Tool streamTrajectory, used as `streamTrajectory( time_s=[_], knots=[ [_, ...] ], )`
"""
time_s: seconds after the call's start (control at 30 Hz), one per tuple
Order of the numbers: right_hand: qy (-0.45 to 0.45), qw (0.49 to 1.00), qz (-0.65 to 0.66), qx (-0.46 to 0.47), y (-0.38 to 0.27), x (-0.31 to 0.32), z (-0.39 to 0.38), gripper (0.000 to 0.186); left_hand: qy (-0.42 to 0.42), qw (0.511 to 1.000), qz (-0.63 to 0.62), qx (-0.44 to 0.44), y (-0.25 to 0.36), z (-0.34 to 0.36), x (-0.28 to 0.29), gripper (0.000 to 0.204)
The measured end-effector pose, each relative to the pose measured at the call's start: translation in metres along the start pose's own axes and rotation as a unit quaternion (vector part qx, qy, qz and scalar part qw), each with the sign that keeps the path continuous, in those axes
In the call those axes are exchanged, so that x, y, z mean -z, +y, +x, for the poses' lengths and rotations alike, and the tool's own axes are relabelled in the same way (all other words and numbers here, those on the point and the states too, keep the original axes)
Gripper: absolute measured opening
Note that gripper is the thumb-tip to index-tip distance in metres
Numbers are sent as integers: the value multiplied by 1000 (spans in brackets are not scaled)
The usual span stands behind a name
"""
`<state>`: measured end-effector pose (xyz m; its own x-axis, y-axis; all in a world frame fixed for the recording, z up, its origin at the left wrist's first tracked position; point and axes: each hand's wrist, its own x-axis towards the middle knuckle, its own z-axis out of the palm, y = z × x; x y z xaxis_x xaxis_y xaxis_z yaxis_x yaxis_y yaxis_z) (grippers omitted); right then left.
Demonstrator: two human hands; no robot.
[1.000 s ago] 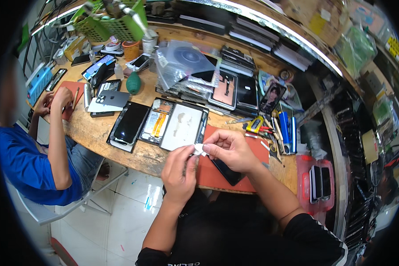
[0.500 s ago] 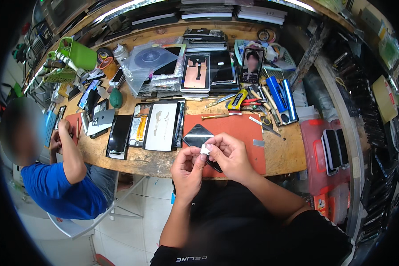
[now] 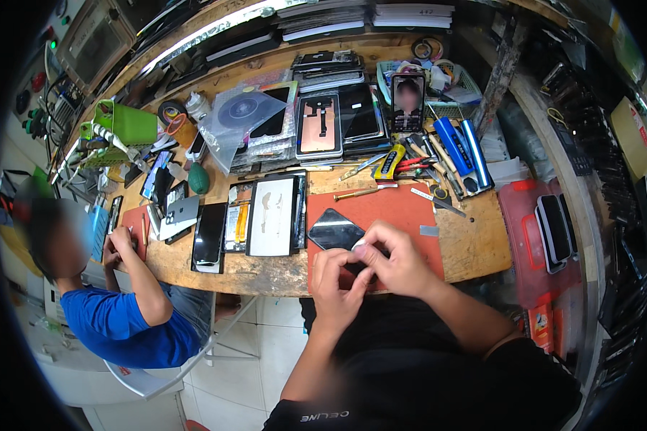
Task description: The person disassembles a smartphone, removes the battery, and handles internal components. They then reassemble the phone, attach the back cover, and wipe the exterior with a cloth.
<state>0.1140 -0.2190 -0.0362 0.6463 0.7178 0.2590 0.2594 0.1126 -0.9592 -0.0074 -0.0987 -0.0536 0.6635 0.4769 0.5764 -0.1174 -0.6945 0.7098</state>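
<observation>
My left hand (image 3: 338, 291) and my right hand (image 3: 395, 266) meet over the red-orange mat (image 3: 417, 255), fingers pinched together around a small white piece (image 3: 358, 244), mostly covered by the fingertips. A dark phone (image 3: 331, 226) lies on the mat partly under my hands. A thin screwdriver (image 3: 356, 192) lies on the mat's far part, and a small grey blade (image 3: 429, 230) near its right side. Left of the mat are an open tablet with a white panel (image 3: 269, 215) and a black phone (image 3: 207, 233).
Behind lie stacked tablets (image 3: 316, 126), a green air blower (image 3: 198, 177), tools (image 3: 410, 161) and blue cylinders (image 3: 453, 147). A co-worker in blue (image 3: 133, 316) sits at the left of the wooden bench (image 3: 474, 244). A red plastic case (image 3: 517, 258) is at the right.
My hands have shifted right and are held closer together, hiding more of the white piece. The view has turned, showing more of the bench's back.
</observation>
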Motion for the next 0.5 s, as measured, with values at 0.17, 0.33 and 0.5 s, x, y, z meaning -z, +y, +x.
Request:
streamTrajectory(
  time_s=[0.17,0.33,0.5],
  knots=[
    [66,998,17,-2,17,25,-5,19,90,938,323,89,-31,21,50,82],
    [108,988,90,-67,28,39,-34,19,66,901,407,134,-58,22,63,88],
    [165,983,-70,-34,30,57,-55,7,132,947,290,-43,-10,10,31,86]
  ],
)
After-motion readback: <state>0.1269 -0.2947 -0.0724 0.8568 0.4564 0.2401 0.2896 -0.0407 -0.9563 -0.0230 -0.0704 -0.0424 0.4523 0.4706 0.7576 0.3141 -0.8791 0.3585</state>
